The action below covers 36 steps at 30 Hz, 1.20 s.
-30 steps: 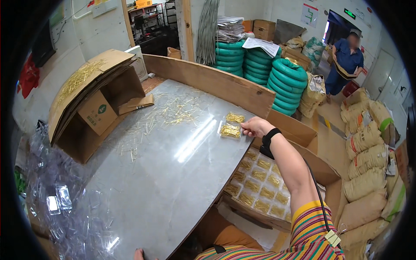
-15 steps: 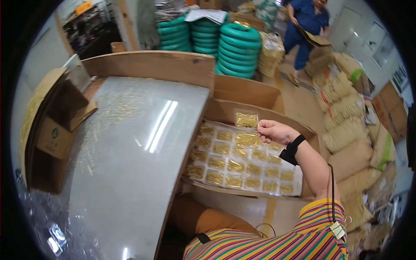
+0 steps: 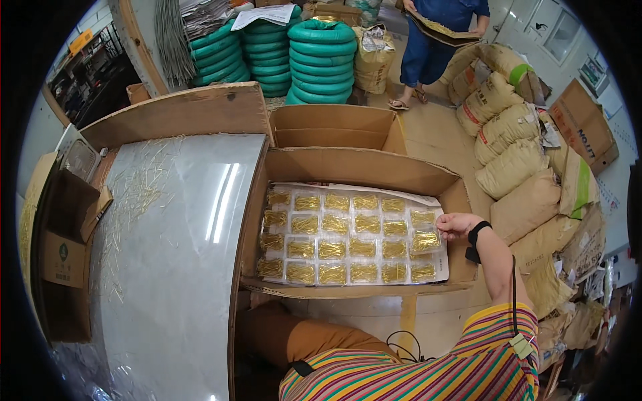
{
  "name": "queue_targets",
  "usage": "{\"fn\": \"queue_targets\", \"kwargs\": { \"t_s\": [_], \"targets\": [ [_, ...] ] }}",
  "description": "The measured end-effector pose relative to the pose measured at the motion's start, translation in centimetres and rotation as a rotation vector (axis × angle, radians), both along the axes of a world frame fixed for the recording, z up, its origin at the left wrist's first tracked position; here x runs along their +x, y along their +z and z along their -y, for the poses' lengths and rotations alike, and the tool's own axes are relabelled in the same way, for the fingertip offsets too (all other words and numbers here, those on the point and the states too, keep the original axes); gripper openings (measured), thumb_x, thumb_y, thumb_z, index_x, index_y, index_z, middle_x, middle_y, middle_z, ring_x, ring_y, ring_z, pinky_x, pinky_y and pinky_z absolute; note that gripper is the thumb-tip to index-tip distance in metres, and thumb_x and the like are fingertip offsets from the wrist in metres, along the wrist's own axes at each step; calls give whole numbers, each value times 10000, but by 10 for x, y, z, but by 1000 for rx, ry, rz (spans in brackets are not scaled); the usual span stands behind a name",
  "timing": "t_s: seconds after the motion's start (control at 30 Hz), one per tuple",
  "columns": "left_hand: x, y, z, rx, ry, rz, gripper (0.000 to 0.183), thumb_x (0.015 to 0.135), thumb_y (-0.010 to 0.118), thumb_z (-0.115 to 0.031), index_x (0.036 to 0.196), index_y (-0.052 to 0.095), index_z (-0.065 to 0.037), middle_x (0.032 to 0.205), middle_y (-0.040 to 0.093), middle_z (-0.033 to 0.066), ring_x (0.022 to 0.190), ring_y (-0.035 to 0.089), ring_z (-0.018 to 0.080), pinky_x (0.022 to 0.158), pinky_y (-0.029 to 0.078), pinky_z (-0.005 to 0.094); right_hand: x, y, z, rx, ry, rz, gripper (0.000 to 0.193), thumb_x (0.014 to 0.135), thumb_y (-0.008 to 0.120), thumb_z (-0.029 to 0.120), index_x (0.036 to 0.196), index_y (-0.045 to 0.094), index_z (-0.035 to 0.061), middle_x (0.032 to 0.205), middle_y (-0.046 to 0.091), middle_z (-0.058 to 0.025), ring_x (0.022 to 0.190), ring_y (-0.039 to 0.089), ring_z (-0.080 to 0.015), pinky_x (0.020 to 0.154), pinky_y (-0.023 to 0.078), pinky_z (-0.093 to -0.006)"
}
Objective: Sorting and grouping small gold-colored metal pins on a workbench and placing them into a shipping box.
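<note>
My right hand (image 3: 459, 226), with a black band at its wrist, is closed at the right side of an open cardboard carton (image 3: 361, 158). Thumb and fingers pinch the edge of a clear plastic box (image 3: 426, 241) filled with thin gold-coloured pins. This box is over the rightmost column of similar boxes; whether it rests on them is unclear. Rows of filled clear boxes (image 3: 332, 249) lie on a white sheet in the carton. My left hand is out of view.
Left of the carton is a grey metal worktop (image 3: 180, 287) with loose gold pins (image 3: 134, 190). Behind stands another carton (image 3: 334, 127) and green wrapped coils (image 3: 322, 60). Stuffed sacks (image 3: 508, 157) line the right. A person in blue (image 3: 435, 40) carries a tray of gold pieces.
My right hand has moved right and down from above the carton's middle, taking a clear box to the right column. The view has shifted, and the person in blue is nearer.
</note>
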<state>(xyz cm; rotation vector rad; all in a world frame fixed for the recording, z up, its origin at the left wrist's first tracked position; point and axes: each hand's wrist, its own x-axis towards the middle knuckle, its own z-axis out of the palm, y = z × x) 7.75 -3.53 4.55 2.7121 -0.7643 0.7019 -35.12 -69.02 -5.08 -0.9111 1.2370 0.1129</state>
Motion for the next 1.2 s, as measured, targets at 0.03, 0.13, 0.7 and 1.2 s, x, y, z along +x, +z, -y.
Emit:
{"fn": "queue_targets", "kwargs": {
  "t_s": [0.03, 0.13, 0.7, 1.2],
  "targets": [
    [-1, 0, -1, -7, 2, -16, 343, 958, 688, -138, 1229, 627, 63, 1176, 663, 248, 1061, 651, 368, 956, 535, 406, -2, -7, 3, 11, -1, -1, 106, 1008, 612, 158, 917, 566, 130, 765, 633, 28, 640, 627, -89, 525, 491, -207],
    [-1, -8, -9, -41, 46, -82, 365, 973, 669, -163, 1263, 614, 53, 1208, 651, 249, 1099, 634, 375, 988, 515, 421, -2, -21, 12, 35, 4, -15, 103, 1019, 601, 179, 934, 570, 129, 755, 631, 24, 643, 625, -90, 528, 498, -206],
    [-1, -5, -7, 25, 18, -26, 353, 964, 683, -151, 1234, 629, 70, 1180, 664, 253, 1071, 649, 376, 969, 528, 424, 2, -19, 18, 47, -9, -111, 163, 1039, 553, 181, 891, 586, 124, 754, 644, 24, 622, 616, -88, 530, 513, -216],
    [2, -12, -17, 59, 40, -61, 357, 987, 646, -170, 1267, 626, 50, 1215, 656, 243, 1080, 644, 374, 958, 529, 429, 1, -44, 55, -105, 28, -276, 168, 1039, 558, 216, 907, 576, 113, 780, 699, -32, 600, 654, -98, 525, 536, -214]
  ]
}}
